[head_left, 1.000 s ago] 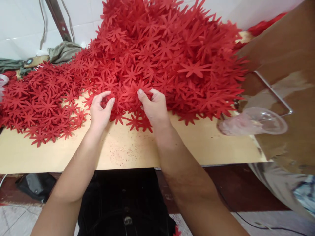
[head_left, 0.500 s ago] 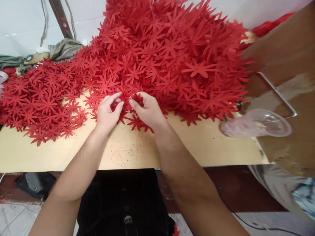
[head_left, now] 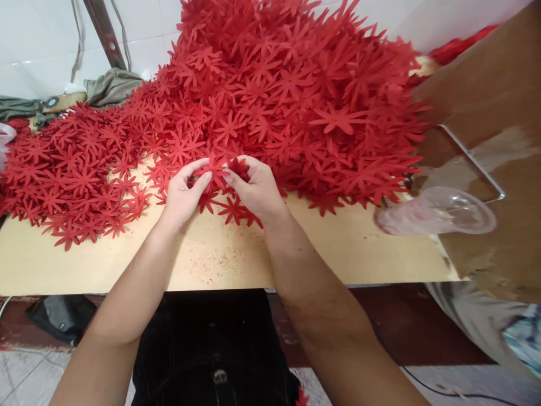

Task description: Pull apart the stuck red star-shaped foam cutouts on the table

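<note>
Between my two hands is a red flower cutout (head_left: 217,171) with narrow petals. My left hand (head_left: 188,183) pinches its left side between thumb and fingers. My right hand (head_left: 253,183) pinches its right side, and more red petals (head_left: 239,166) show within the curl of those fingers. Several loose cutouts (head_left: 232,209) lie on the table just below the hands. Behind them rises a tall heap of the same red flower cutouts (head_left: 291,84), and a lower pile (head_left: 78,175) spreads to the left.
The pale tabletop (head_left: 338,254) carries reddish crumbs near its front edge. A clear plastic cup (head_left: 456,211) lies on its side at the right, against a brown cardboard sheet (head_left: 499,113). Grey-green cloth (head_left: 112,87) sits at the back left, by the tiled wall.
The flower cutout between my hands now shows more fully, its petals spread and facing up. Both hands stay in nearly the same place.
</note>
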{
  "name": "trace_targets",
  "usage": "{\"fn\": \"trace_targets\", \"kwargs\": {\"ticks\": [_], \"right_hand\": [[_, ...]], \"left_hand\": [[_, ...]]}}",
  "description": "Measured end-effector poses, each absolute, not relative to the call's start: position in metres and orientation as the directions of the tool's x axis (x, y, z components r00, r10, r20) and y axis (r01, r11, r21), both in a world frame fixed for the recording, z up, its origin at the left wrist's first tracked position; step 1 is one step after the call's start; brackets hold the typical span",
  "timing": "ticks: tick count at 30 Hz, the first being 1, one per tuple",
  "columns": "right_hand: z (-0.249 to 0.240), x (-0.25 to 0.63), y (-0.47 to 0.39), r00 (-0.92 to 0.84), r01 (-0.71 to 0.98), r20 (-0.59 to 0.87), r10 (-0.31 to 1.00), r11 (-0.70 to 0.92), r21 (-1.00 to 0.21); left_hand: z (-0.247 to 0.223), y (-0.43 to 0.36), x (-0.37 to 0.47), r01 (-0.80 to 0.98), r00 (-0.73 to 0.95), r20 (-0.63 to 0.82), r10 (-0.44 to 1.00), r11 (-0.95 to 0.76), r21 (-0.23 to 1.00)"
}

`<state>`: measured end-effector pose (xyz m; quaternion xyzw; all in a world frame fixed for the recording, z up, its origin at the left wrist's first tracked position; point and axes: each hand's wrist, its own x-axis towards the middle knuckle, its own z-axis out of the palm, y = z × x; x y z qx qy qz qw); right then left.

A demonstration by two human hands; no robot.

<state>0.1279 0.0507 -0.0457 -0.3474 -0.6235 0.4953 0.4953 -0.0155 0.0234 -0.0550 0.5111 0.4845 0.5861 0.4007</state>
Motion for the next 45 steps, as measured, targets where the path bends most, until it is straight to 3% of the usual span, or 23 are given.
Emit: {"fn": "trace_targets", "kwargs": {"ticks": [7,12,18,30,39,45], "right_hand": [[-0.047,0.130,0.053,-0.188,-0.040,0.240,0.952,0.237,-0.971],[-0.054,0.135,0.062,-0.063,-0.148,0.196,0.979,0.185,-0.972],[-0.053,0.130,0.055,-0.222,-0.131,0.182,0.958,0.156,-0.979],[-0.044,0.115,0.042,-0.288,-0.198,0.144,0.947,0.089,-0.976],[-0.043,0.122,0.049,-0.136,-0.245,0.080,0.988,0.045,-0.969],[-0.044,0.114,0.039,-0.321,-0.215,0.103,0.941,0.033,-0.976]], "left_hand": [[-0.055,0.030,-0.021,-0.006,-0.310,0.156,0.938,-0.166,0.986],[-0.054,0.033,-0.027,-0.018,-0.419,0.168,0.892,-0.193,0.981],[-0.054,0.033,-0.025,-0.057,-0.316,0.182,0.931,-0.211,0.976],[-0.048,0.026,-0.015,-0.084,-0.257,0.121,0.959,-0.146,0.986],[-0.043,0.023,-0.019,-0.062,-0.245,0.129,0.961,-0.149,0.987],[-0.050,0.024,-0.016,-0.068,-0.226,0.136,0.965,-0.155,0.986]]}}
